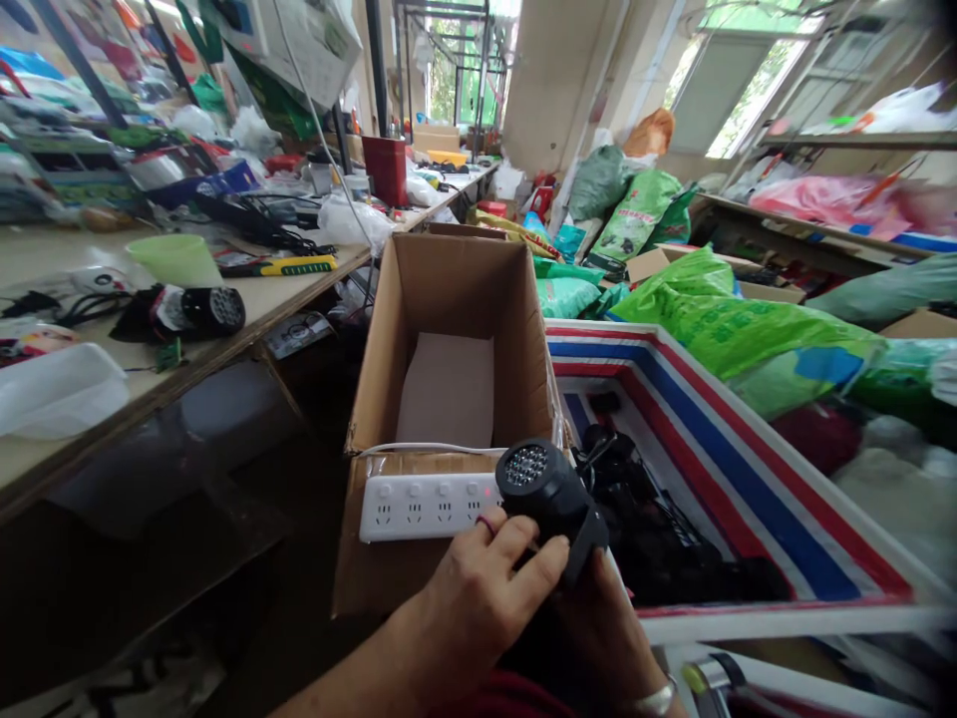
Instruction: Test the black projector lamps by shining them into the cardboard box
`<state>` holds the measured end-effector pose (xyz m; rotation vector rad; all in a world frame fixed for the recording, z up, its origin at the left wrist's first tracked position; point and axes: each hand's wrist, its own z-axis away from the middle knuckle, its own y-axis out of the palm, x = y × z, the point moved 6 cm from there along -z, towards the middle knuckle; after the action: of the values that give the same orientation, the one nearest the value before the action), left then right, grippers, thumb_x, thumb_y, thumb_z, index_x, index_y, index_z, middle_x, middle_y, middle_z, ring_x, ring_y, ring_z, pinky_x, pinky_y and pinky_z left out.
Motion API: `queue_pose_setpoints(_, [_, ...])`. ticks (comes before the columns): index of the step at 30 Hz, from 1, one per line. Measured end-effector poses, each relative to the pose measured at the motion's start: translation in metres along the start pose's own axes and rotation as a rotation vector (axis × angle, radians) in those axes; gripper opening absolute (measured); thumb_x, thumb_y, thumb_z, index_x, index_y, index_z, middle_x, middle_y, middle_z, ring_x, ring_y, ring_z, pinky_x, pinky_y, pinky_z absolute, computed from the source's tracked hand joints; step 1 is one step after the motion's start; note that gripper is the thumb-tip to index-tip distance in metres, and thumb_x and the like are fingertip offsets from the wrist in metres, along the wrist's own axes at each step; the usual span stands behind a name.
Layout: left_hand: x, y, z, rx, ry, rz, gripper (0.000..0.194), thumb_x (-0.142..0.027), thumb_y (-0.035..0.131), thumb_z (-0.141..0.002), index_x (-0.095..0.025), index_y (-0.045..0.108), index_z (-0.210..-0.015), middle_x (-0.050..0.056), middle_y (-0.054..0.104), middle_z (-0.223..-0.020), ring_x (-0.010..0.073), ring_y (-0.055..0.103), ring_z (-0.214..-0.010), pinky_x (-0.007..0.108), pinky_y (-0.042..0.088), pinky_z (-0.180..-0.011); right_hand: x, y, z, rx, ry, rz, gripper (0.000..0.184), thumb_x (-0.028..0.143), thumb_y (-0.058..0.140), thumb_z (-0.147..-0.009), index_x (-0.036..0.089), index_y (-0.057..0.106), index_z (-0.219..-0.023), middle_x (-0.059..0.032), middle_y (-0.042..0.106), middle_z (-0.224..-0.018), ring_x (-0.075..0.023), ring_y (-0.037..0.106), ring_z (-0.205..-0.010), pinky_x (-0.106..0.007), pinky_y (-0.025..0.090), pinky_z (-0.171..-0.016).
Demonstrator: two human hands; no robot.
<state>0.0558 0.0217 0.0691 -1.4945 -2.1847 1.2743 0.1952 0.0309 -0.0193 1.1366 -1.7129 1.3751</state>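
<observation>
Black lamp (539, 489), head view: one, round-faced with a cluster of small clear lenses, held tilted over the right end of a white power strip (419, 509), partly covering it.

Left hand (482, 583): ring on one finger; fingers closed on the lamp's lower left side.
Right hand (602, 608): pale band at the wrist; gripping the lamp's lower right, by its black bracket (588, 543), most fingers hidden.

Cardboard box (462, 269): open, beyond the strip, a pale sheet (447, 389) inside. White cable (426, 447): along the box's near edge.

Striped bin (755, 449): red, white and blue, right of the box, holding a heap of black items (650, 529), details unclear.

Workbench (261, 299), at left: second black lamp (213, 311), light green cup (175, 261), yellow-and-black tool (299, 265), translucent tray (64, 389).
</observation>
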Motion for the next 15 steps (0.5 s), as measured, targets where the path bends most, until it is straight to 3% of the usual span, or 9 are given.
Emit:
queue_pose_setpoints(3, [-0.003, -0.012, 0.0, -0.114, -0.042, -0.068, 0.039, -0.009, 0.051, -0.081, -0.014, 0.052, -0.119, 0.017, 0.06, -0.102, 0.0274, 0.06, -0.086, 0.041, 0.053, -0.072, -0.003, -0.004, 0.002, 0.011, 0.102, -0.332, 0.061, 0.064, 0.03, -0.085, 0.021, 0.047, -0.126, -0.0133, 0.067, -0.093, -0.0274, 0.066, -0.074, -0.041, 0.054, -0.057])
queue_pose_setpoints(5, [-0.003, -0.02, 0.0, -0.171, -0.1, -0.094, 0.051, -0.011, 0.056, -0.076, -0.014, 0.046, -0.126, 0.02, 0.051, -0.118, 0.0325, 0.054, -0.103, 0.048, 0.049, -0.084, -0.003, -0.006, 0.003, 0.002, 0.173, -0.551, 0.066, 0.063, 0.049, -0.077, 0.021, 0.047, -0.129, -0.0148, 0.066, -0.104, -0.0319, 0.065, -0.086, -0.043, 0.054, -0.062])
queue_pose_setpoints(7, [-0.001, -0.023, 0.0, -0.149, -0.148, -0.09, 0.068, -0.011, 0.058, -0.071, -0.012, 0.035, -0.135, 0.023, 0.031, -0.14, 0.0384, 0.036, -0.125, 0.055, 0.038, -0.098, -0.002, -0.007, 0.003, -0.022, 0.2, -0.714, 0.073, 0.059, 0.062, -0.071, 0.023, 0.045, -0.132, -0.0143, 0.061, -0.118, -0.0346, 0.06, -0.101, -0.045, 0.053, -0.073])
queue_pose_setpoints(9, [0.002, -0.021, -0.001, -0.09, -0.172, -0.035, 0.081, -0.01, 0.057, -0.066, -0.009, 0.024, -0.14, 0.023, 0.012, -0.149, 0.0393, 0.019, -0.135, 0.056, 0.033, -0.103, 0.001, -0.006, 0.003, -0.004, 0.209, -0.845, 0.076, 0.053, 0.068, -0.068, 0.024, 0.043, -0.133, -0.0121, 0.055, -0.127, -0.0346, 0.053, -0.112, -0.046, 0.049, -0.085])
queue_pose_setpoints(11, [0.005, -0.016, -0.002, -0.026, -0.171, 0.059, 0.086, -0.01, 0.056, -0.062, -0.008, 0.022, -0.14, 0.022, 0.015, -0.15, 0.0359, 0.018, -0.137, 0.053, 0.034, -0.104, 0.004, -0.002, 0.002, 0.06, 0.221, -0.941, 0.077, 0.049, 0.071, -0.067, 0.024, 0.042, -0.134, -0.0111, 0.052, -0.131, -0.0342, 0.05, -0.117, -0.047, 0.044, -0.091])
queue_pose_setpoints(15, [0.017, -0.013, -0.002, -0.005, -0.187, 0.196, 0.08, -0.009, 0.055, -0.058, -0.005, 0.033, -0.135, 0.022, 0.039, -0.14, 0.0305, 0.031, -0.133, 0.048, 0.037, -0.104, 0.002, 0.001, 0.001, 0.128, 0.232, -0.92, 0.077, 0.046, 0.075, -0.063, 0.021, 0.047, -0.13, -0.0122, 0.054, -0.129, -0.0356, 0.052, -0.114, -0.047, 0.043, -0.092])
